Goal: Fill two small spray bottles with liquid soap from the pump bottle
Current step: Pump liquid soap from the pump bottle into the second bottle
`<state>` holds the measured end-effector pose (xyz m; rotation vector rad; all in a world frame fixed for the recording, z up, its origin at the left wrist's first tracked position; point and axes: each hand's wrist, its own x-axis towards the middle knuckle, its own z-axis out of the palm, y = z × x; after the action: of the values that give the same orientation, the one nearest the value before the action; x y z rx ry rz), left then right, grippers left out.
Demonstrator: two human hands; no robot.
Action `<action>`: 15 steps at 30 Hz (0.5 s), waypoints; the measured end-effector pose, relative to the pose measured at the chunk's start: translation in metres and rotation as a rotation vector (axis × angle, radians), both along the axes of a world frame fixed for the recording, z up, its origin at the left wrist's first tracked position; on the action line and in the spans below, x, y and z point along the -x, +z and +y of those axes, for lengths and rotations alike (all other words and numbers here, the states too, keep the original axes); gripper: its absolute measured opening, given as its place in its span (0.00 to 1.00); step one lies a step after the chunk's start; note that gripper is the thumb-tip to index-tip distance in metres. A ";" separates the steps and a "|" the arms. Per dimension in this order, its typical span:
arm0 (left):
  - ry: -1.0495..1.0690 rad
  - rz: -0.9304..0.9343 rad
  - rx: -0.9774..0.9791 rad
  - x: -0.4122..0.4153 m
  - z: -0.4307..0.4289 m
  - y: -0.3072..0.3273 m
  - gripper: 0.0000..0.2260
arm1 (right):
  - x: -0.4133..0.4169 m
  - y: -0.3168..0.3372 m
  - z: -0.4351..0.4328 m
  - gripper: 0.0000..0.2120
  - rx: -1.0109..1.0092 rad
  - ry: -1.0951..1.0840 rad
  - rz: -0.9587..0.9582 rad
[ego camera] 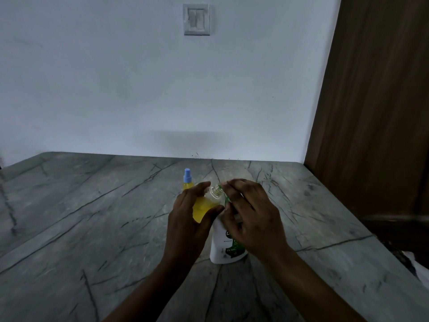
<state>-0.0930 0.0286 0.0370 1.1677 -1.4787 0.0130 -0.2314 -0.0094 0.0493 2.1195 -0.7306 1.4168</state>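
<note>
My left hand (188,217) grips a small clear spray bottle (205,204) with yellow liquid in it; the bottle has no cap and its threaded neck is tilted right. My right hand (250,217) lies over the top of the white pump bottle (224,245), which stands on the counter, its fingers curled round the green pump head. The pump spout meets the open neck of the small bottle. A second spray bottle (187,181), yellow inside with a blue spray cap, stands upright just behind my left hand.
The grey veined stone counter (92,217) runs to a white wall. A brown wooden door or panel (376,112) rises at the right, and the counter's right edge slants down toward me. A light switch (196,19) is on the wall.
</note>
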 end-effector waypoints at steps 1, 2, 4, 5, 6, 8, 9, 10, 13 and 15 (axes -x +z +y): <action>-0.002 0.000 0.001 0.000 0.000 0.000 0.22 | -0.001 -0.001 0.000 0.18 0.010 0.007 -0.004; -0.002 0.000 0.001 0.000 0.000 0.000 0.22 | -0.002 -0.002 0.000 0.21 0.017 0.016 -0.010; 0.002 -0.005 0.002 -0.001 0.000 -0.001 0.21 | -0.004 -0.004 0.000 0.22 0.026 0.036 -0.024; 0.002 -0.007 0.002 -0.001 -0.001 -0.002 0.20 | -0.005 -0.005 -0.001 0.21 0.032 0.045 -0.032; 0.002 -0.007 0.000 -0.002 -0.001 -0.002 0.20 | -0.005 -0.007 -0.001 0.19 0.038 0.054 -0.039; 0.008 -0.014 -0.005 -0.002 -0.001 -0.004 0.21 | -0.006 -0.011 -0.004 0.16 0.051 0.067 -0.049; 0.011 -0.019 -0.009 -0.002 -0.001 -0.005 0.22 | -0.006 -0.012 -0.004 0.15 0.052 0.070 -0.053; 0.013 -0.021 -0.013 -0.002 -0.001 -0.006 0.22 | -0.006 -0.014 -0.004 0.15 0.053 0.071 -0.057; 0.014 -0.017 -0.021 -0.002 0.000 -0.009 0.22 | -0.005 -0.019 -0.002 0.17 0.053 0.062 -0.057; 0.007 -0.017 -0.023 -0.003 0.000 -0.010 0.21 | -0.006 -0.021 -0.002 0.16 0.051 0.048 -0.057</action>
<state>-0.0902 0.0286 0.0274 1.1937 -1.4930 0.0113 -0.2257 -0.0112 0.0283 2.0776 -0.6620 1.5110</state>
